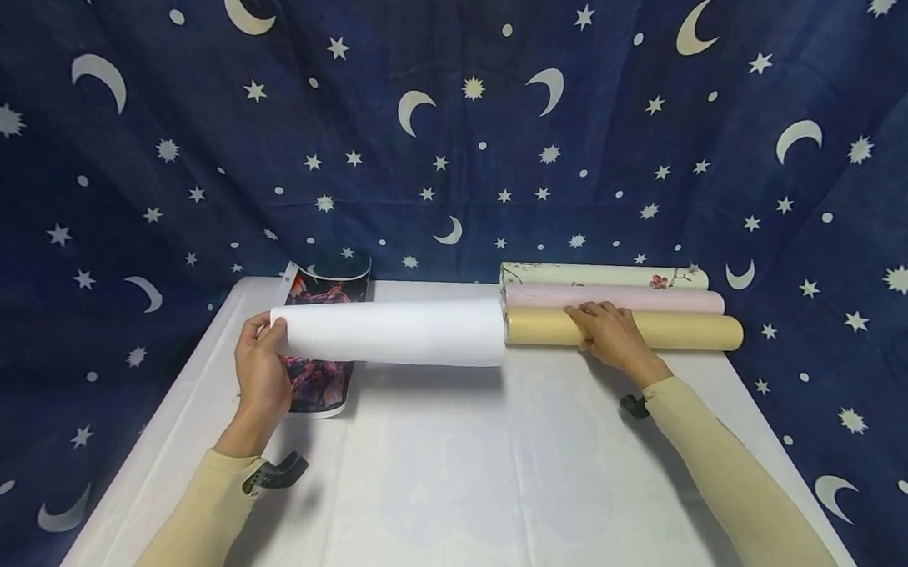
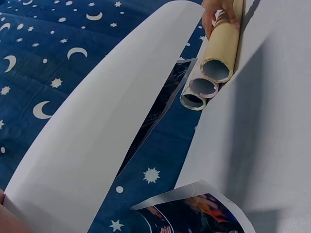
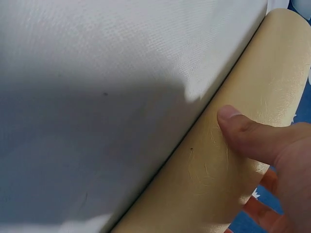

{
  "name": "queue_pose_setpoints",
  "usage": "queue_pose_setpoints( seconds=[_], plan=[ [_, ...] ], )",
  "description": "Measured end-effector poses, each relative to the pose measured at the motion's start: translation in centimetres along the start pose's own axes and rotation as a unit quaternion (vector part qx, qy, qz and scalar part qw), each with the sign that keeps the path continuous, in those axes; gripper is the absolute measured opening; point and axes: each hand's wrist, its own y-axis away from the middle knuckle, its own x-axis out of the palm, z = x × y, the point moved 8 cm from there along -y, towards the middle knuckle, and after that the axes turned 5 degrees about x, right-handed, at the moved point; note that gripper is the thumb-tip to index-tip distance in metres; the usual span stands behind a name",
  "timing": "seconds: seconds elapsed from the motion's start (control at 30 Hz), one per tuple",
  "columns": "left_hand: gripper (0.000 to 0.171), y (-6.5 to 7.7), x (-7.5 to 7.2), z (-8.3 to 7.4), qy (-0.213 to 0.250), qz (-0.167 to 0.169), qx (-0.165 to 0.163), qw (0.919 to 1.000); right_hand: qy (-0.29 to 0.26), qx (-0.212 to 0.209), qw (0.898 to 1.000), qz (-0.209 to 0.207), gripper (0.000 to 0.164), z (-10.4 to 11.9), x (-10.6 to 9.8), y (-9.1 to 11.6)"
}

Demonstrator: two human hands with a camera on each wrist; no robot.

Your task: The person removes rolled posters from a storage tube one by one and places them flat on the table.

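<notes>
My left hand (image 1: 264,369) pinches the left end of a loosely rolled poster (image 1: 396,335), white side outward, held above the table. In the left wrist view, dark print shows on its inner side. Beneath its left part lies a dark, colourful poster (image 1: 318,388) with curling edges. My right hand (image 1: 613,336) grips a yellow wallpaper roll (image 1: 688,329), thumb on the near side and fingers over the far side. Behind it, side by side, lie a pale pink roll (image 1: 650,299) and a cream roll with a floral pattern (image 1: 596,274). In the left wrist view, the rolls' hollow ends show.
A white cloth covers the table (image 1: 446,484). Dark blue fabric (image 1: 480,166) with moons and stars hangs behind and at both sides, close to the table's edges. The rolls lie along the back right edge.
</notes>
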Motion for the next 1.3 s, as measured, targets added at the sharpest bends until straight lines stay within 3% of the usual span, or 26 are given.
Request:
queue_pose_setpoints(
  seconds=[0.2,0.33,0.5,0.63,0.73,0.83,1.0,1.3],
  plan=[
    [0.010,0.1,0.2,0.1,-0.003,0.012,-0.003,0.9999,-0.011,0.010,1.000,-0.003,0.074,0.3,-0.4,0.4],
    [0.010,0.0,0.6,0.1,-0.006,0.015,0.003,0.9999,-0.012,-0.012,0.999,-0.029,0.070,1.9,-1.9,1.0],
    [0.008,0.0,1.7,0.1,0.005,0.030,0.006,0.9995,-0.023,-0.051,0.990,-0.131,0.055,5.1,-5.4,2.4],
    [0.008,0.2,3.1,0.1,0.010,0.047,0.012,0.9988,-0.055,-0.077,0.970,-0.224,0.048,7.9,-8.6,3.9],
    [0.010,0.5,4.3,0.1,0.014,0.056,0.018,0.9982,-0.077,-0.102,0.956,-0.264,0.046,10.1,-10.3,4.9],
    [0.011,0.9,5.7,0.2,0.014,0.067,0.024,0.9974,-0.082,-0.120,0.952,-0.271,0.047,12.0,-11.0,5.4],
    [0.011,1.7,8.4,0.4,0.016,0.081,0.035,0.9960,-0.056,-0.139,0.957,-0.248,0.057,14.2,-10.6,5.7],
    [0.014,2.6,12.2,0.2,0.060,0.095,0.045,0.9927,-0.011,-0.131,0.963,-0.237,0.069,14.8,-10.1,5.1]
  ],
)
